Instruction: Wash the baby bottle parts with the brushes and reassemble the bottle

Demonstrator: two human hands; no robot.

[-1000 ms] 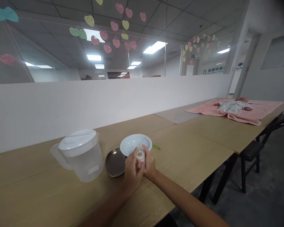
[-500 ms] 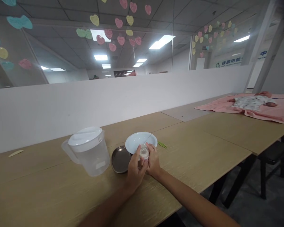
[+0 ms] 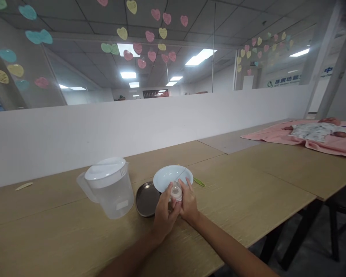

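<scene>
A small baby bottle [image 3: 176, 191] with a clear domed top stands upright between my hands, in front of the bowl. My left hand [image 3: 165, 212] wraps its left side, and my right hand [image 3: 189, 201] closes round its right side, fingertips near the top. The bottle's lower part is hidden by my fingers. Just behind it sits a light blue-white bowl [image 3: 168, 175], with a thin handle or line across it. A dark metal tray [image 3: 146, 200] lies left of my hands. The green end of a utensil [image 3: 199, 182] shows right of the bowl.
A clear lidded pitcher [image 3: 115, 196] stands left of the tray. A flat pale piece [image 3: 24, 186] lies at the far left. On the right, a baby-like figure [image 3: 313, 131] lies on a pink cloth [image 3: 331, 150]. The table's edge runs along the lower right, with a dark stool beyond.
The camera view has shifted slightly, so the table things appear a little lower. My right fingers have spread slightly at the bottle's top; both hands still hold it.
</scene>
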